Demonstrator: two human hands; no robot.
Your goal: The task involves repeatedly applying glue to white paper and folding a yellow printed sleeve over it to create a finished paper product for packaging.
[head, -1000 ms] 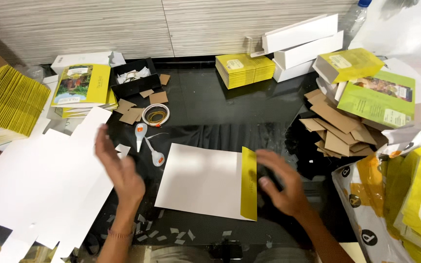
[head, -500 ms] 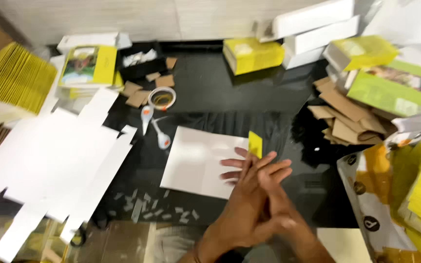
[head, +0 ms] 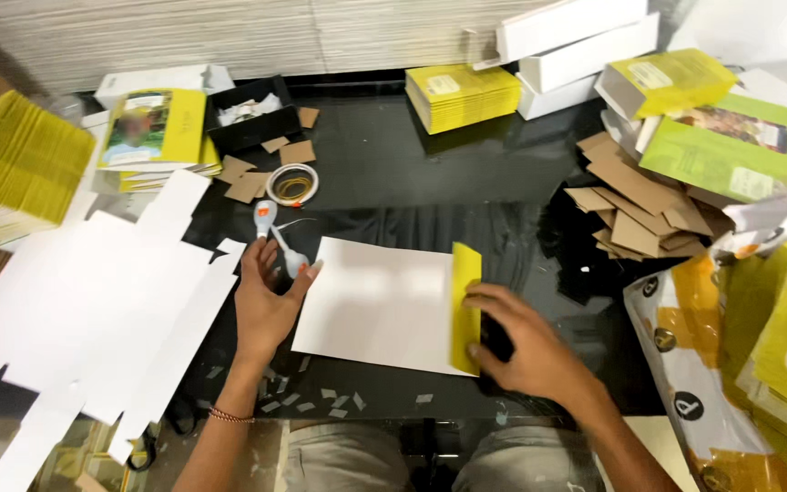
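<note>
Left hand (head: pixel 266 305): open, thumb touching the white card (head: pixel 375 305) at its 9 o'clock edge.
Right hand (head: pixel 521 346): fingers pressing the yellow flap (head: pixel 465 305), at 3 o'clock.

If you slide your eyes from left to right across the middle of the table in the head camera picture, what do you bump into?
Flat white cutouts → left hand → white card → yellow flap → right hand → white-and-yellow bag
</note>
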